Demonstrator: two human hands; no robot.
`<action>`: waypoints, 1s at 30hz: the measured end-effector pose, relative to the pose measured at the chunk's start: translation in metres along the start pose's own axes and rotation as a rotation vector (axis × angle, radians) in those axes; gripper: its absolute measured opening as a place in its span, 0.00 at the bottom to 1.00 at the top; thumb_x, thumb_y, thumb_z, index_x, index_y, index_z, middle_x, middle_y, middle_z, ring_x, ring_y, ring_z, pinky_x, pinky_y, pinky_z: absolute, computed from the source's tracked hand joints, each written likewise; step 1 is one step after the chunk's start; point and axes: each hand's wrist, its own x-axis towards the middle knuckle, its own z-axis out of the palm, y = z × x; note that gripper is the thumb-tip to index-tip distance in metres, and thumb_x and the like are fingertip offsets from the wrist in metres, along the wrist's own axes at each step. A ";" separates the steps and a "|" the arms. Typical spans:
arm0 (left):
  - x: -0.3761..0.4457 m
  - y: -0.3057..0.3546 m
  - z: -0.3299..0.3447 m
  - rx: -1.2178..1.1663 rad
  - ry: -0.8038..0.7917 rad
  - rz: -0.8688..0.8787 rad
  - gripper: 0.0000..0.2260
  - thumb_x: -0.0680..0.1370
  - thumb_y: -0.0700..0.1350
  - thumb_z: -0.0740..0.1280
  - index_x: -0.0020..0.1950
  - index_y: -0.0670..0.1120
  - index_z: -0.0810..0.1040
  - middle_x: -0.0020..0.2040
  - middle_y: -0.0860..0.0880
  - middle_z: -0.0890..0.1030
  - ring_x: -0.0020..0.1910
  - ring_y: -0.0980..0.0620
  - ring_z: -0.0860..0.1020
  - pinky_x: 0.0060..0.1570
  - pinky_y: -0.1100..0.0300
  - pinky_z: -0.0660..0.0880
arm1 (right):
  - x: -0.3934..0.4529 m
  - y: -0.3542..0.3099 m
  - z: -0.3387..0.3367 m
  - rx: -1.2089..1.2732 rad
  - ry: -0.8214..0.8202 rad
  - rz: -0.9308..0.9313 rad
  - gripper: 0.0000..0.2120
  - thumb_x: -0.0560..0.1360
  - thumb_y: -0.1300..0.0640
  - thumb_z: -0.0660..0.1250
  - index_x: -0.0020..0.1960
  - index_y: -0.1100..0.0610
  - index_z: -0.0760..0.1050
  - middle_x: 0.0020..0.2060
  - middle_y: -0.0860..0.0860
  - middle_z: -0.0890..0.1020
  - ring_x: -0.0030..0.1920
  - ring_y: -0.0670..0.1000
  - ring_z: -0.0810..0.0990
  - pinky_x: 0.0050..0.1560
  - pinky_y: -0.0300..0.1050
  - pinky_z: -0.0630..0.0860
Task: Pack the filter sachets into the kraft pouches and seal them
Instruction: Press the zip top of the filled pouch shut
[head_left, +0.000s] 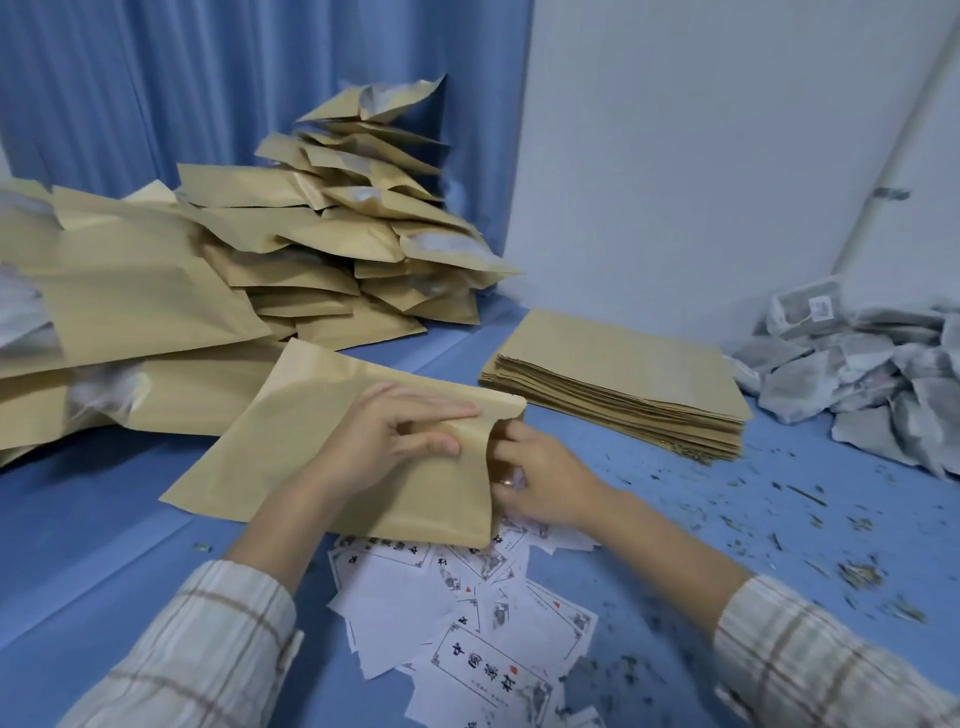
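A kraft pouch (311, 447) lies flat on the blue table (104, 545) in front of me, its open mouth facing right. My left hand (400, 436) pinches the upper lip of that mouth, fingers on top and thumb beneath. My right hand (540, 478) is at the mouth with its fingertips curled inside the opening, and a small white piece shows in its grip. A heap of grey-white filter sachets (857, 374) lies at the far right. A neat stack of empty kraft pouches (623, 374) sits between that heap and my hands.
A large untidy pile of kraft pouches (322, 244) fills the back left against a blue curtain. Printed white paper labels (467, 613) are scattered under and in front of my hands. Dry leaf crumbs (779, 509) litter the table at right. A white wall stands behind.
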 end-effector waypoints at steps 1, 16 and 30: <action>0.002 -0.001 0.000 -0.006 -0.001 -0.002 0.20 0.68 0.51 0.71 0.59 0.52 0.79 0.54 0.60 0.81 0.55 0.68 0.75 0.59 0.68 0.64 | -0.012 0.010 -0.002 0.033 0.044 -0.005 0.12 0.72 0.56 0.69 0.55 0.56 0.80 0.53 0.52 0.79 0.53 0.48 0.76 0.54 0.43 0.72; -0.010 0.026 0.017 0.193 0.058 -0.227 0.32 0.65 0.71 0.63 0.68 0.66 0.66 0.71 0.62 0.64 0.72 0.58 0.59 0.72 0.53 0.51 | -0.048 0.056 -0.008 0.256 0.062 0.392 0.15 0.66 0.50 0.76 0.49 0.49 0.76 0.41 0.44 0.76 0.45 0.44 0.75 0.40 0.31 0.67; -0.009 0.057 0.044 0.401 0.174 -0.407 0.25 0.78 0.48 0.60 0.75 0.48 0.62 0.75 0.49 0.62 0.75 0.48 0.53 0.74 0.51 0.48 | -0.062 0.044 -0.061 -0.127 0.112 0.151 0.11 0.76 0.49 0.66 0.55 0.51 0.81 0.66 0.50 0.74 0.66 0.49 0.70 0.66 0.46 0.64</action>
